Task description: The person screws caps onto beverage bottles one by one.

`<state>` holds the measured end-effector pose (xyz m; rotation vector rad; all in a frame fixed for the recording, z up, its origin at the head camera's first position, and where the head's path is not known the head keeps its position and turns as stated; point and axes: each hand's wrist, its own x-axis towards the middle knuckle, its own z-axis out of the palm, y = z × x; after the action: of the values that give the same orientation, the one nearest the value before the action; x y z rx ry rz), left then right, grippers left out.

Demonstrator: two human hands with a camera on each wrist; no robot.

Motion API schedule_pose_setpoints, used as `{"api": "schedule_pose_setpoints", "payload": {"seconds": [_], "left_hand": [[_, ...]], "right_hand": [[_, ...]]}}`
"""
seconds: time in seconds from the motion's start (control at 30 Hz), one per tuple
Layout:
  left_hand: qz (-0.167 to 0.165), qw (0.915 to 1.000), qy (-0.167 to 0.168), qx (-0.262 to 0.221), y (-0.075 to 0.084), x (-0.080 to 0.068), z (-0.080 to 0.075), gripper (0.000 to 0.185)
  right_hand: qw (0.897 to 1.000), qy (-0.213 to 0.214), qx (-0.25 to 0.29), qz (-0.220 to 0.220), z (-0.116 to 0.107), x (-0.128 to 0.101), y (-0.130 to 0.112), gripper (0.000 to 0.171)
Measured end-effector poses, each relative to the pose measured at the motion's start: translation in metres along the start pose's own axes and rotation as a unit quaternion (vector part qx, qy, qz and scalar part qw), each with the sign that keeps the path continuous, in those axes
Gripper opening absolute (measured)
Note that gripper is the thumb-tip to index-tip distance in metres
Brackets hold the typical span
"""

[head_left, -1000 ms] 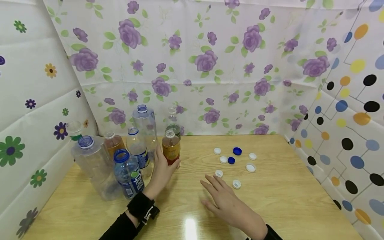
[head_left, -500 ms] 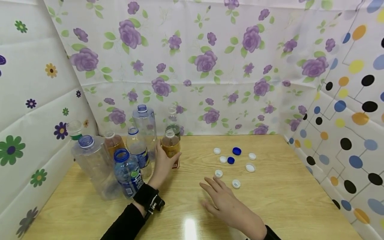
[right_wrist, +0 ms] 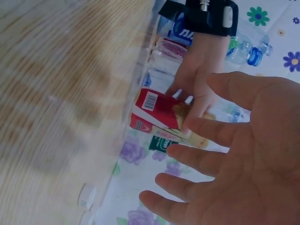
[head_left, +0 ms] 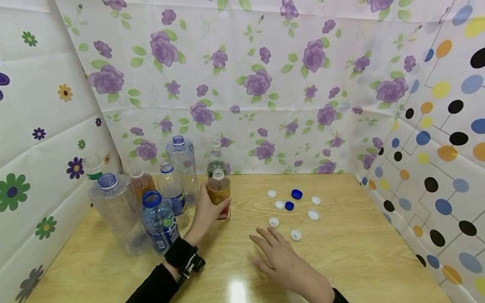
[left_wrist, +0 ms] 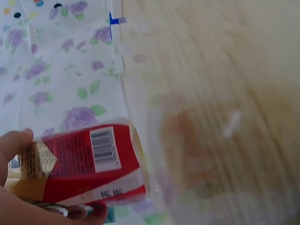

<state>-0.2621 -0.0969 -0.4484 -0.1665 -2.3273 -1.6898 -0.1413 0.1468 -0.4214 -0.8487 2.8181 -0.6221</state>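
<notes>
My left hand (head_left: 206, 214) grips a small uncapped bottle (head_left: 219, 191) with a gold and red label, fingers and thumb around its upper part. The left wrist view shows the red lower label (left_wrist: 93, 154) with a barcode, and the bottle's base close over the table. My right hand (head_left: 278, 261) hovers in front of the loose caps, fingers spread and holding nothing; the right wrist view shows its palm (right_wrist: 253, 159). The nearest white caps (head_left: 274, 222) lie just beyond its fingertips. Behind the held bottle stands a clear bottle with a green label (head_left: 216, 162).
Several uncapped bottles crowd the left: a large clear one (head_left: 113, 210), a blue one (head_left: 157, 223), a blue-labelled one (head_left: 176, 195), an amber one (head_left: 142, 183) and a tall clear one (head_left: 185, 164). Blue caps (head_left: 297, 194) and white caps lie mid-table. Patterned cloth walls (head_left: 257, 126) surround the table.
The gripped bottle has shifted slightly right, away from the other bottles, and my left hand with it. My right hand stays nearly still. The head view has tilted a little.
</notes>
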Motion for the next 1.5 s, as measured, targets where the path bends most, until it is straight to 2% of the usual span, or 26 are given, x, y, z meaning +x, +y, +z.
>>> {"api": "schedule_pose_setpoints", "payload": {"seconds": [0.23,0.5,0.67,0.73,0.8,1.0,1.3,1.5], "left_hand": [[0.041,0.9977,-0.054,-0.001,0.024,-0.022,0.003,0.078],[0.056,0.9888,-0.138,0.015,0.053,-0.065,-0.005,0.085],[0.064,0.974,-0.217,0.003,0.056,-0.089,-0.009,0.083],[0.066,0.966,-0.25,-0.005,0.055,-0.095,-0.008,0.082],[0.062,0.9611,-0.269,-0.012,0.054,-0.099,-0.006,0.082],[0.043,0.96,-0.277,-0.01,0.047,-0.105,-0.002,0.086],[0.061,0.9595,-0.275,0.002,0.037,-0.103,0.0,0.089],[0.052,0.9594,-0.277,-0.003,0.033,-0.103,0.0,0.086]], "right_hand": [[1.0,0.01,0.003,0.003,-0.001,-0.002,0.004,0.057],[1.0,0.014,-0.011,0.005,-0.002,-0.004,0.007,0.054],[0.998,0.044,-0.039,-0.007,-0.004,-0.005,0.007,0.047],[0.997,0.055,-0.043,-0.011,-0.005,-0.006,0.007,0.045],[0.997,0.06,-0.043,-0.014,-0.006,-0.006,0.008,0.044],[0.997,0.062,-0.046,-0.028,-0.003,-0.007,0.01,0.04],[0.997,0.061,-0.047,-0.02,-0.001,-0.005,0.012,0.039],[0.998,0.048,-0.037,-0.012,-0.003,-0.001,0.013,0.039]]}}
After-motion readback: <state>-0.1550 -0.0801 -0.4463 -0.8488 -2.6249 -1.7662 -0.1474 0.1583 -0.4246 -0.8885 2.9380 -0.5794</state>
